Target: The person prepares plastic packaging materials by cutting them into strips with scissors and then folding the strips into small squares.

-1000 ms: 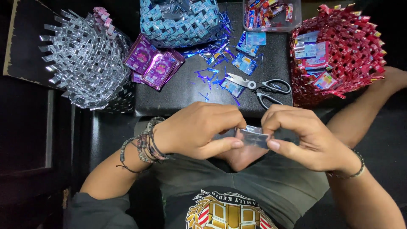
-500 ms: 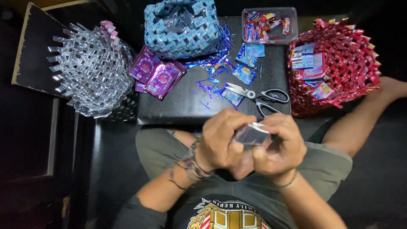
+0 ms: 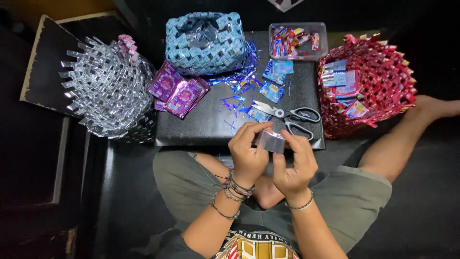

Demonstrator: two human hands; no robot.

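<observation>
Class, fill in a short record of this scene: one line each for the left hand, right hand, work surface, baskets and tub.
Left hand: left hand pinches the silver wrapper
Right hand: right hand grips the same wrapper
Work surface: black board with scissors, purple packets, blue scraps
Baskets: silver basket, blue basket, red basket
Tub: clear tub of wrappers

silver strip [image 3: 270, 141] partly hidden by fingers [image 3: 249, 132]; fold perhaps unclear.
</observation>
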